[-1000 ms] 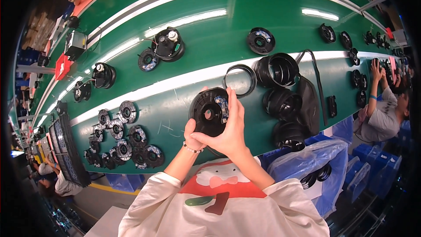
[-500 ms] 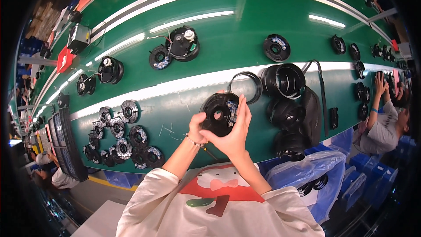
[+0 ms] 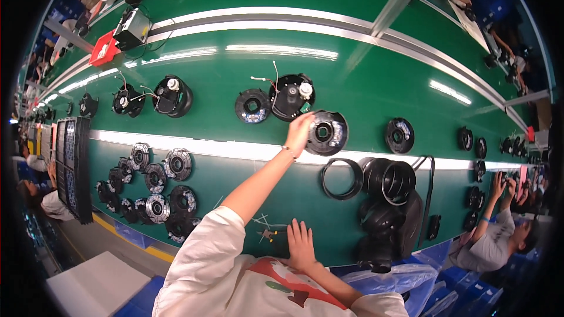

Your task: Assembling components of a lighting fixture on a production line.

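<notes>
Reaching far forward, my left hand [image 3: 300, 132] grips the left rim of a black round housing [image 3: 338, 134] with a centre hole and a small circuit board inside. This housing is over the green conveyor belt, close to its near edge; I cannot tell whether it touches the belt. Just behind it lies a black motor unit [image 3: 288, 98] with a white round part and loose wires, next to another black disc [image 3: 252, 106]. My right hand [image 3: 301, 245] rests flat on the near green worktop, fingers spread. Left of it lie small yellow-and-black pliers [image 3: 268, 235] and thin white strips [image 3: 265, 221].
Several black discs with circuit boards [image 3: 155, 178] lie on the left worktop beside a stack of black trays [image 3: 74, 170]. Black rings [image 3: 342, 179] and cylindrical housings [image 3: 376, 214] crowd the right. More motor units [image 3: 174, 95] stand along the belt. A co-worker [image 3: 493, 240] works at far right.
Both hands held the round housing near my chest; now only my left hand holds it, further forward over the belt. My right hand has let go and moved down onto the worktop. The view has shifted.
</notes>
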Demonstrator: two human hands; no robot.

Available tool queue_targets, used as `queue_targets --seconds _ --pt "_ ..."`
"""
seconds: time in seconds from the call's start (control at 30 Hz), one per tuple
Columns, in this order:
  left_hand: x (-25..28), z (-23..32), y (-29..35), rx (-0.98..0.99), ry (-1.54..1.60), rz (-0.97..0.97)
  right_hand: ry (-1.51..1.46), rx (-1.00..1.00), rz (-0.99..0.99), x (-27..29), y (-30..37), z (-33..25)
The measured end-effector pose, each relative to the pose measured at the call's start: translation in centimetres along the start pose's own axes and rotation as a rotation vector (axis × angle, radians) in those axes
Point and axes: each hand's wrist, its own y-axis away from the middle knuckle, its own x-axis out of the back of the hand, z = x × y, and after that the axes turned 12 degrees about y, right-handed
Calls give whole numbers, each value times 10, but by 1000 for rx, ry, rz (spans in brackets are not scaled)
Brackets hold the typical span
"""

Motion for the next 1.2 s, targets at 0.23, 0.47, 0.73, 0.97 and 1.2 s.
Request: queue_targets --seconds 0.23,0.47,0.73,0.97,1.2 --pt "-43 -31 -24 6 82 88 100 -34 -57 -12 -6 1" --pt "-51 -56 -55 103 330 185 124 -90 40 -20 -8 -4" --pt "-14 -20 46 -132 -326 -124 184 39 230 -17 -27 22" --pt "32 55 37 -291 -277 -135 -2 -59 -109 39 -71 44" --pt "26 70 -9 -414 -334 -6 -1617 98 -386 143 -67 83"
